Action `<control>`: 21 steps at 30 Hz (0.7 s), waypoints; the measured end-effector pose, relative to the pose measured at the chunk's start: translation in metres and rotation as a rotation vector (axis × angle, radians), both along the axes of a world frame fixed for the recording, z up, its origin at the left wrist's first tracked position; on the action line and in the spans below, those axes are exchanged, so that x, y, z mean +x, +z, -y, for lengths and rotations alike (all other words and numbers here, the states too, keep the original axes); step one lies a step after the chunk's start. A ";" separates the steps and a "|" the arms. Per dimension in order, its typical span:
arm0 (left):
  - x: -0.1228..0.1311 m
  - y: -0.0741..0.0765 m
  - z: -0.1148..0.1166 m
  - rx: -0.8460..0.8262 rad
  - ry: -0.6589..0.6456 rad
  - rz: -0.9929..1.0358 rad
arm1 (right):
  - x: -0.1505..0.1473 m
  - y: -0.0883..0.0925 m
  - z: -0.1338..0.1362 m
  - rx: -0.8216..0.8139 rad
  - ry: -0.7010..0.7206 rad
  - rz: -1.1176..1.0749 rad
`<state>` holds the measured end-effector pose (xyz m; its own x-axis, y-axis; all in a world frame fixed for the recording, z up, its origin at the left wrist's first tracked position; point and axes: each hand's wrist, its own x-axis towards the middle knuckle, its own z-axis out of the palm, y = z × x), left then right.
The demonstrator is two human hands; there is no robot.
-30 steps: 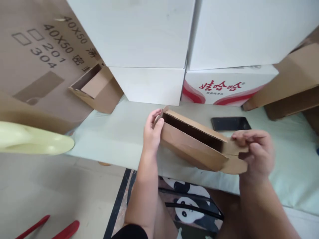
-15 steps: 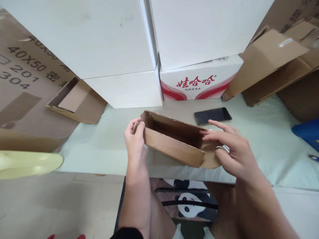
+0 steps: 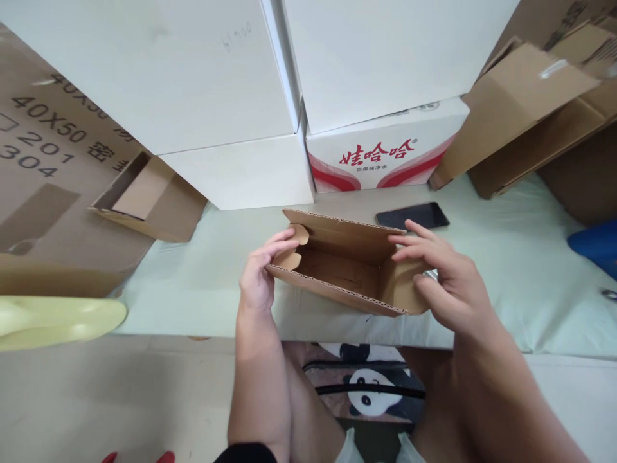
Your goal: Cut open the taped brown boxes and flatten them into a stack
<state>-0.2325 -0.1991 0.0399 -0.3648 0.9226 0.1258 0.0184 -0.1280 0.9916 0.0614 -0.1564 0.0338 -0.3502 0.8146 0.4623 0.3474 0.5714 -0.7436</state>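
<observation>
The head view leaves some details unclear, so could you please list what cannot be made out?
In the head view:
Open cardboard box: underside, hidden by its walls.
Phone: lower edge, partly covered by the right hand.
Blue object: cut off by the right picture edge.
Red objects: cut off by the bottom edge.

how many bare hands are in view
2: the left hand at the left end of the open brown cardboard box, the right hand at its right end. No others show.

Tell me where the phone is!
In the head view, the phone lies right of centre, between the right hand and the printed carton.
</observation>
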 end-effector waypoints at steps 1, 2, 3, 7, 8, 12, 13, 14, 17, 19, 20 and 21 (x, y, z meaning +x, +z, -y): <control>-0.001 -0.001 0.000 -0.008 -0.007 -0.008 | -0.001 0.000 0.000 0.003 0.001 -0.004; -0.003 -0.001 0.001 -0.015 -0.021 -0.015 | -0.002 0.000 0.000 0.006 0.003 -0.007; -0.005 -0.001 0.001 -0.020 -0.041 -0.022 | -0.002 0.000 0.000 0.009 0.004 -0.010; -0.015 -0.003 0.004 -0.039 -0.169 -0.032 | -0.004 -0.002 0.000 0.016 0.003 -0.011; -0.018 -0.003 0.005 -0.039 -0.205 -0.020 | -0.005 -0.002 0.000 0.015 0.000 -0.006; -0.027 -0.008 0.009 -0.022 -0.359 0.034 | -0.006 -0.001 0.000 0.022 0.010 0.012; -0.029 -0.009 0.010 -0.015 -0.386 0.041 | -0.007 0.000 0.000 0.028 0.010 0.009; -0.030 -0.010 0.010 -0.009 -0.410 0.043 | -0.009 0.001 -0.001 0.036 0.007 0.003; -0.030 -0.012 0.011 -0.004 -0.449 0.021 | -0.016 0.006 -0.003 0.063 -0.004 -0.009; -0.028 -0.012 0.010 -0.009 -0.447 0.003 | -0.023 0.009 -0.004 0.085 0.007 -0.011; -0.027 -0.011 0.010 -0.011 -0.442 0.000 | -0.026 0.009 -0.004 0.092 0.022 -0.004; -0.026 -0.011 0.011 -0.013 -0.436 0.000 | -0.030 0.009 -0.004 0.099 0.045 0.008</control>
